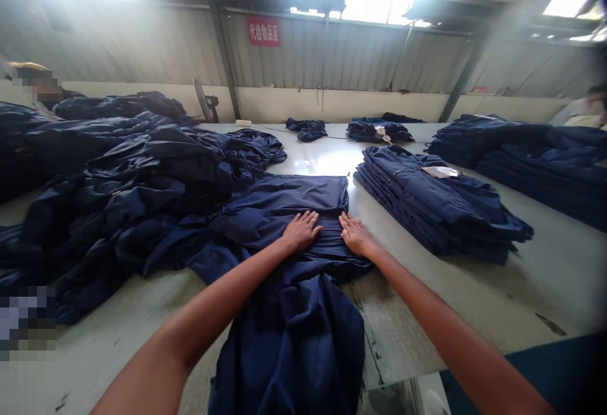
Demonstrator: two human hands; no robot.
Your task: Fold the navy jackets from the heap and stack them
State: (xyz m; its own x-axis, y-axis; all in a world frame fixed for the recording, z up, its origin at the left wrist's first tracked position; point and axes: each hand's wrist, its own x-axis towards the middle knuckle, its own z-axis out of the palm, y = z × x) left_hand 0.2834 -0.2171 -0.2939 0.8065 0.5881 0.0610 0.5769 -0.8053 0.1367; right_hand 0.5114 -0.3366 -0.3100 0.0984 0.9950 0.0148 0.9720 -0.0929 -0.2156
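A navy-blue garment point(303, 193) lies spread on the table in front of me, its lower part bunched and hanging over the near edge. My left hand point(302, 230) rests flat on the cloth with fingers stretched out. Close by, my right hand point(355, 234) lies on the garment's right border, its fingers also extended and pointing away from me. Neither hand grips the fabric. Which kind of garment it is cannot be made out. On the left the cloth runs up against a large loose heap of navy garments point(142, 174).
A neat stack of folded navy garments point(427, 203) with a paper tag stands to the right, more stacks point(526, 149) behind it. Small cloth bundles point(307, 129) lie at the table's far side near a fan point(205, 102). People are at both side edges.
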